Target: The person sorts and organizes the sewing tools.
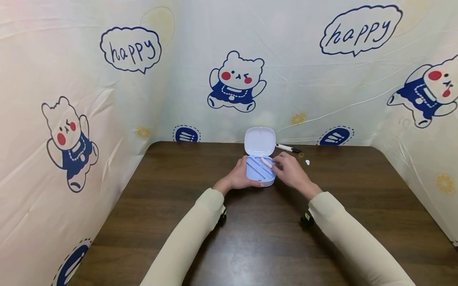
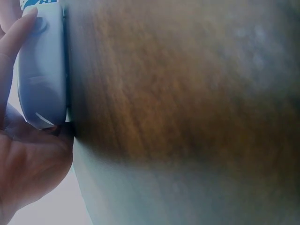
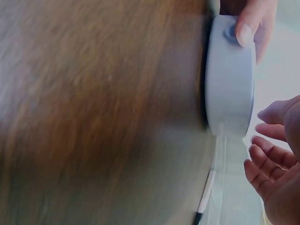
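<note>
A light-blue case (image 1: 255, 169) with diagonal grooves stands on the table, its white inner lid (image 1: 260, 142) raised at the back. My left hand (image 1: 241, 174) grips the case from the left, thumb along its front side; in the left wrist view the thumb lies by a round button on the case wall (image 2: 44, 70). Over the case's right half, my right hand (image 1: 290, 171) pinches the near end of a small white stick (image 1: 266, 162) with a pinkish tip. The right wrist view shows its thumb and index finger close together; the stick cannot be made out there.
Behind the case to the right lies a white and black pen (image 1: 288, 148), with a small yellowish ring (image 1: 301, 155) and a small white piece (image 1: 307, 162) near it. The wooden table (image 1: 247, 238) ends at a printed curtain (image 1: 186, 79).
</note>
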Tool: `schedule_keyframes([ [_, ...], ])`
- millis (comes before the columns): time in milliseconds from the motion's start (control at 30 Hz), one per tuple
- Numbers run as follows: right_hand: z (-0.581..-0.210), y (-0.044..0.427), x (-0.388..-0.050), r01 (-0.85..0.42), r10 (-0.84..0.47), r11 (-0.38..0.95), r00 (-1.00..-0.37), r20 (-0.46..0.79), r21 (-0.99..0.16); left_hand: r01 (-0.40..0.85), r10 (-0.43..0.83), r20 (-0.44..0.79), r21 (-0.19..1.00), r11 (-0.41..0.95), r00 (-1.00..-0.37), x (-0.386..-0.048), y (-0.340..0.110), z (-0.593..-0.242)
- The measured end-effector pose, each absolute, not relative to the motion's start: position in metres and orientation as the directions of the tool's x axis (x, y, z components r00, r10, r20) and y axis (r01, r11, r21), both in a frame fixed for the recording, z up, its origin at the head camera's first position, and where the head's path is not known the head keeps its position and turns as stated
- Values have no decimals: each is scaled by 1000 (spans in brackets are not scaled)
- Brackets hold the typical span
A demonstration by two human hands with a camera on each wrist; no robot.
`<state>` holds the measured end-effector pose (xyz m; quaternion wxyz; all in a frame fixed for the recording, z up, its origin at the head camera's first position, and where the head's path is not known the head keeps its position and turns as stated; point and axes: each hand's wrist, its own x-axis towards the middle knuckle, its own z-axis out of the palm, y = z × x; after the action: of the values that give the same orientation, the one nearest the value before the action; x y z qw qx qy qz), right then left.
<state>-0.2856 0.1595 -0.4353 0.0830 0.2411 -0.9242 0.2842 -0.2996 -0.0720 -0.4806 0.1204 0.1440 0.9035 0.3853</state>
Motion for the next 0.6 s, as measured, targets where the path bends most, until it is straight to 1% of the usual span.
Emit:
schedule_keyframes([
  [200,-437,171,-285,-453,-375,750,-892,254,-482,202,365,-63,741,641,-929,-297,-73,-480],
  [433,-442,188,-285,-397,-336,778,-918,213,-487,190,363,-67,757,626,-929,-290,-73,-473],
  [600,-447,206,-285,-354,-292,808,-935,201,-472,184,363,-76,755,630,-929,-292,-72,-474],
])
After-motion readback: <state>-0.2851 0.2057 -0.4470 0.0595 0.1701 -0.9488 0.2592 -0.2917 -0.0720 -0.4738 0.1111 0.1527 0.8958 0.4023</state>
